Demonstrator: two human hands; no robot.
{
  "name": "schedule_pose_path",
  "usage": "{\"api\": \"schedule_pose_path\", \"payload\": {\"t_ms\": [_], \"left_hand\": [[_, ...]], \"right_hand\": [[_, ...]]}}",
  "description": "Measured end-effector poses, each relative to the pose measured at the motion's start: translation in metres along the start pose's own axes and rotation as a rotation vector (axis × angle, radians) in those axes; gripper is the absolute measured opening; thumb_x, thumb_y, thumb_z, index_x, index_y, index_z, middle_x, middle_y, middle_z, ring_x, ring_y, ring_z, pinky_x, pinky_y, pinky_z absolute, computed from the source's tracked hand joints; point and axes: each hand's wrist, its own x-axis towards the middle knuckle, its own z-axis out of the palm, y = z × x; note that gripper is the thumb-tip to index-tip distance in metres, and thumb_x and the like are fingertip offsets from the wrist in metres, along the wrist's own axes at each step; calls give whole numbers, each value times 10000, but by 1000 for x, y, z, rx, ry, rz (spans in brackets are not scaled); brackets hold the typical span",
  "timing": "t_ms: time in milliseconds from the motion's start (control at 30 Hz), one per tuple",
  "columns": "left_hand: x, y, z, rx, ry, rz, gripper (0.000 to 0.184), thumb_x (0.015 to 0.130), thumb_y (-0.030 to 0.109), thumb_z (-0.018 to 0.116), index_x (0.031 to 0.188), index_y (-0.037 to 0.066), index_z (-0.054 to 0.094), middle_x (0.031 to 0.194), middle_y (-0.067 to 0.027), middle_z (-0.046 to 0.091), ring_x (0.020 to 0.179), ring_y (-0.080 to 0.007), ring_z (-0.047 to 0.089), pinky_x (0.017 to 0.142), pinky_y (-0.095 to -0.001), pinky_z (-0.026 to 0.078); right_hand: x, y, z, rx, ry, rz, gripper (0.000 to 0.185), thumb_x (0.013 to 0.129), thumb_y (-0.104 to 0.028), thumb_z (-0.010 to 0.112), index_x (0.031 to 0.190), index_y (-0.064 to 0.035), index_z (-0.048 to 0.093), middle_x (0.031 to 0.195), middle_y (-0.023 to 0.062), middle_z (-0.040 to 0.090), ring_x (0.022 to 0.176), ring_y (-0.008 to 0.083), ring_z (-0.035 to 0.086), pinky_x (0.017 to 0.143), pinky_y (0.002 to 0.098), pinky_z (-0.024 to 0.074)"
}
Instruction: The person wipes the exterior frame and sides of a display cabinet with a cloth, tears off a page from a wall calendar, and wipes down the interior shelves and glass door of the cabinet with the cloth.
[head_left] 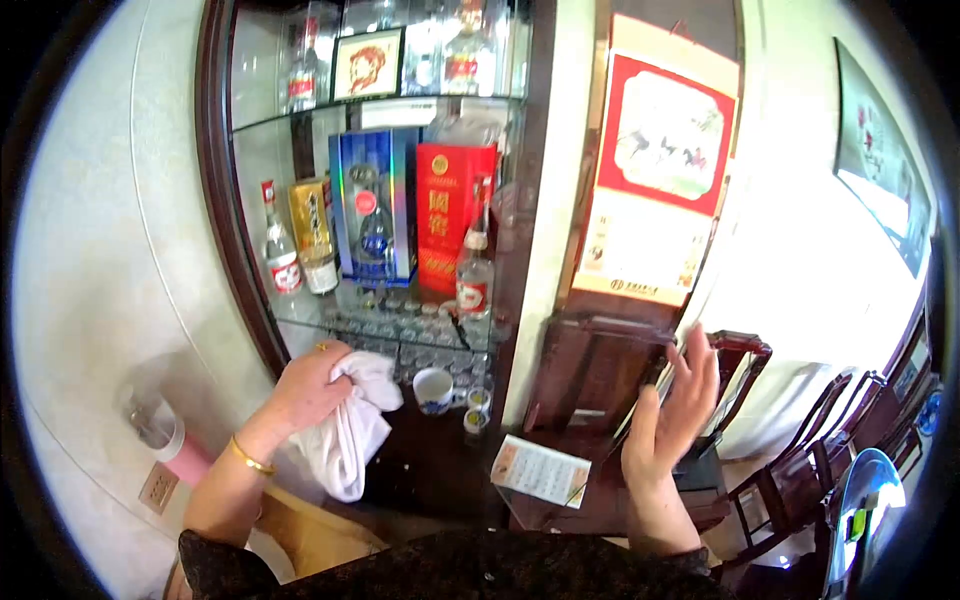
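White cloth (345, 440) hangs bunched in the person's left hand (308, 392), fingers closed on it, at the dark counter (425, 470), near the white cup (431, 386). Right hand (668, 425) is raised, empty, fingers extended. Judgement: gathering the loose folds keeps them clear of the cup.

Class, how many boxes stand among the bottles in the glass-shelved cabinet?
3: the gold box on the left, the blue box in the middle, the red box on the right. More may be hidden behind.

Upper centre-left, I see a tall blue box (350, 215) left of a tall red carton (445, 205) on a clear glass shelf (308, 308)
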Motion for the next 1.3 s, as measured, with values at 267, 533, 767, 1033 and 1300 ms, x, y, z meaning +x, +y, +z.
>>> {"api": "schedule_pose_path", "payload": {"t_ms": [267,533,767,1033,1300], "left_hand": [[8,154,-48,-1124,419,715,348,802,45,540,1133,-23,458,1232,-152,399,1080,-222,462,906,-312,376],[33,240,-50,-455,497,1330,499,729,165,624,1180,92,424,1373,-181,242,1277,-359,230,1041,-474,173],[86,200,-25,-545,683,1073,616,783,187,592,1331,131,316,1415,-202,113,1303,-356,151,1019,-478,167],[97,198,18,-294,648,982,580,779,175,595,1310,138,363,1404,-198,156,1279,-376,192,1018,-461,185],[103,200,31,-386,643,1001,596,748,124,601,1298,101,372,1393,-200,206,1271,-391,219,1019,-455,195]], "right_hand": [[34,-76,2,504,-267,238,437,739,-71,646,1127,52,488,1217,202,418,1050,284,470,821,344,445],[54,-47,-53,453,-425,369,424,779,-144,639,1142,16,490,1087,122,525,970,198,515,784,315,461],[235,-27,-93,118,92,-63,415,789,-167,641,1144,-6,499,1037,88,553,919,179,545,769,315,475],[399,-67,-9,110,28,73,358,763,-143,635,1091,-58,517,984,102,570,875,183,562,679,304,490],[351,-32,0,249,-19,-37,408,733,-75,643,1114,-32,506,809,97,602,695,215,595,646,345,506]]}}
